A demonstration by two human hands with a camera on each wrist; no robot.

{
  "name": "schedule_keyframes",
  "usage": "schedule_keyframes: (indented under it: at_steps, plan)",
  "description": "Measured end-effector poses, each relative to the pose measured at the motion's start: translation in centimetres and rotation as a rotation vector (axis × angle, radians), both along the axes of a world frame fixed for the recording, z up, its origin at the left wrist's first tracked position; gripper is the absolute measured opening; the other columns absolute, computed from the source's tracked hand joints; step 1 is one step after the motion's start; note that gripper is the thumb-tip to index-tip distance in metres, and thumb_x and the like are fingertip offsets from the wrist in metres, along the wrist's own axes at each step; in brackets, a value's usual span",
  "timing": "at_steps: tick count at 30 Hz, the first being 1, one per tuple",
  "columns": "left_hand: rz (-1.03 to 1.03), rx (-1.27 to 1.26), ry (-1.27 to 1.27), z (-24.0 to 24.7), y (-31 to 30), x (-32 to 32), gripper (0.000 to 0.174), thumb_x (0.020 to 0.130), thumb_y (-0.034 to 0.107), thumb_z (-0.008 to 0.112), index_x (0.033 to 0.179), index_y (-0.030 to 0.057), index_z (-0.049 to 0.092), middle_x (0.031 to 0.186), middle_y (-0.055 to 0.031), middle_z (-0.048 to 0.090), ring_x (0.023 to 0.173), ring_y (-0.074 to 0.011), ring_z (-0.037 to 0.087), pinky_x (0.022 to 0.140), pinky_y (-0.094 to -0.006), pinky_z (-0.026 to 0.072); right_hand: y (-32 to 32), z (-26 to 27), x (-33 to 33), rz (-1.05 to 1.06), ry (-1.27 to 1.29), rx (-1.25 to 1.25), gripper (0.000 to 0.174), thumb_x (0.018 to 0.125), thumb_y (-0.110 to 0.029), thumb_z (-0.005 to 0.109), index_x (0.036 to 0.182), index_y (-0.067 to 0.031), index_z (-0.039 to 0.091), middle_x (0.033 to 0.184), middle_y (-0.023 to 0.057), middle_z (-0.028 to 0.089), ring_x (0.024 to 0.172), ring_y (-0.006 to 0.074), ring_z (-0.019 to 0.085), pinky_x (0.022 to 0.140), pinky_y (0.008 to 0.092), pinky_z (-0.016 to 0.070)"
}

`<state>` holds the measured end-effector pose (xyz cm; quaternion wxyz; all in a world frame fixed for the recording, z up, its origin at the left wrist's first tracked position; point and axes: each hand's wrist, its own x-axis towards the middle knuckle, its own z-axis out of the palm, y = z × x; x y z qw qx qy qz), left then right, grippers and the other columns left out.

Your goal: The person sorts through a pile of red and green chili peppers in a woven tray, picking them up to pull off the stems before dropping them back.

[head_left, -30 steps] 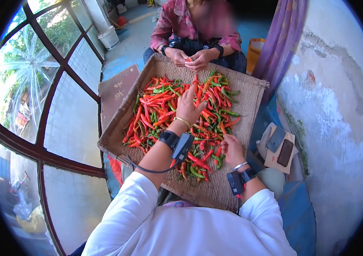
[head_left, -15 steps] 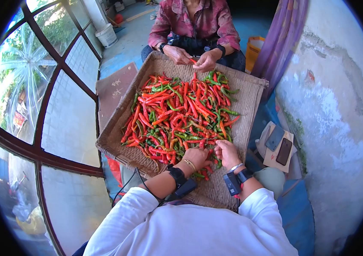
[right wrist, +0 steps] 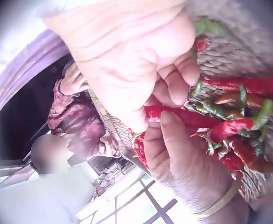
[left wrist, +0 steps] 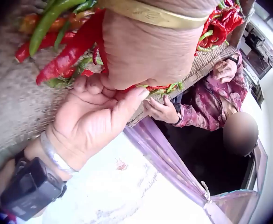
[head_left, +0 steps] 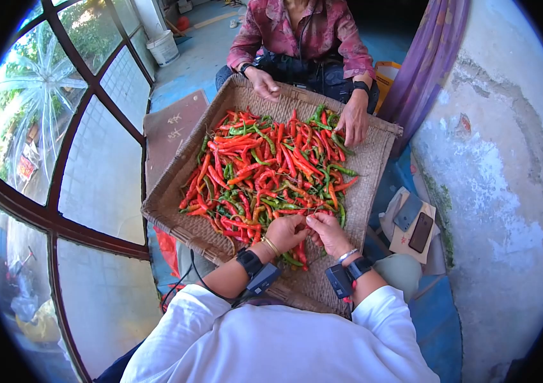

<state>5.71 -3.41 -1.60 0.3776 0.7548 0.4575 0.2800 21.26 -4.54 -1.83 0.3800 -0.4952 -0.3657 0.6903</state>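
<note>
Both hands meet over the near part of a woven tray (head_left: 364, 214) heaped with red and green chili peppers (head_left: 252, 169). A red chili pepper (right wrist: 190, 116) runs between them in the right wrist view. My left hand (head_left: 286, 233), with a gold bangle, pinches it between thumb and fingers. My right hand (head_left: 329, 234), wearing a silver bangle, pinches the pepper's end with its thumb and curled fingers. In the left wrist view, my left hand (left wrist: 148, 51) covers most of that pepper. Loose peppers lie on the weave just below the hands.
Across the tray sits a person in a patterned pink shirt (head_left: 313, 32), one hand (head_left: 353, 120) over the peppers at the far right. Two phones (head_left: 420, 232) lie on a box at the right, beside the wall (head_left: 489, 179). Window panes (head_left: 102, 172) line the left.
My left hand has come back from the far heap to the near side and met my right hand at the pepper. The other person's hands have parted, one moving onto the peppers.
</note>
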Motion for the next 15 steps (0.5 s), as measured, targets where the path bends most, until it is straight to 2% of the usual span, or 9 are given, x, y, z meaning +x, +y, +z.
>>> schedule_keyframes:
  at_steps: [1,5,7,11,13,14,15]
  plan:
    - [-0.031,0.085,0.101,0.3,-0.1,0.0,0.013,0.074,0.014,0.060,0.081,0.0037,0.057,0.066,-0.0052,0.060,0.057,-0.0120,0.057,0.054,-0.0259,0.0454,0.0,0.2,-0.1,-0.001,-0.045,0.050,0.019,0.081,-0.027,0.055,0.076,-0.0083,0.053,0.057,-0.0029,0.049,0.043,0.0038,0.042,0.037,0.0170,0.0329]
    - [-0.060,0.013,0.010,-0.6,-0.3,-0.1,0.014,0.075,0.015,0.060,0.085,0.0043,0.059,0.070,-0.0068,0.061,0.061,-0.0121,0.058,0.056,-0.0259,0.0460,0.2,0.6,0.3,-0.082,-0.099,0.150,0.018,0.082,-0.025,0.055,0.076,-0.0073,0.053,0.057,-0.0030,0.050,0.041,0.0026,0.041,0.035,0.0158,0.0319]
    - [-0.146,-0.070,0.040,-0.6,-0.3,-0.3,0.018,0.076,0.015,0.060,0.090,0.0047,0.059,0.071,-0.0078,0.061,0.061,-0.0126,0.058,0.057,-0.0261,0.0461,0.4,0.6,0.8,-0.203,0.020,0.126,0.022,0.082,-0.027,0.054,0.072,-0.0067,0.053,0.054,-0.0020,0.049,0.040,0.0037,0.040,0.034,0.0174,0.0307]
    - [-0.155,-0.121,0.066,0.0,-0.8,-0.7,0.019,0.078,0.015,0.059,0.093,0.0034,0.060,0.069,-0.0052,0.061,0.061,-0.0105,0.057,0.056,-0.0250,0.0457,0.6,0.4,1.2,-0.282,0.129,0.074,0.026,0.083,-0.029,0.052,0.070,-0.0060,0.053,0.053,-0.0009,0.049,0.038,0.0046,0.040,0.033,0.0182,0.0302]
    - [-0.152,-0.304,-0.076,-0.2,-1.0,-1.2,0.018,0.080,0.017,0.057,0.089,0.0020,0.060,0.065,-0.0010,0.059,0.058,-0.0076,0.054,0.053,-0.0233,0.0439,0.6,0.0,1.2,-0.350,0.124,-0.013,0.030,0.085,-0.031,0.047,0.072,-0.0053,0.054,0.052,-0.0004,0.049,0.037,0.0062,0.040,0.033,0.0192,0.0307]
    - [-0.154,-0.303,-0.072,-0.1,-0.9,-1.5,0.018,0.080,0.017,0.057,0.089,0.0020,0.060,0.065,-0.0010,0.059,0.058,-0.0076,0.054,0.053,-0.0233,0.0439,0.7,-0.2,1.3,-0.384,0.122,-0.056,0.032,0.086,-0.032,0.044,0.073,-0.0049,0.054,0.052,-0.0002,0.049,0.037,0.0071,0.041,0.033,0.0198,0.0310]
    - [-0.110,-0.414,-0.107,1.0,-0.8,-1.7,0.018,0.080,0.018,0.057,0.088,0.0014,0.060,0.062,-0.0024,0.057,0.056,-0.0071,0.052,0.052,-0.0235,0.0434,0.8,-0.5,1.5,-0.387,0.127,-0.054,0.032,0.086,-0.032,0.044,0.073,-0.0049,0.054,0.052,-0.0002,0.049,0.037,0.0071,0.041,0.033,0.0198,0.0310]
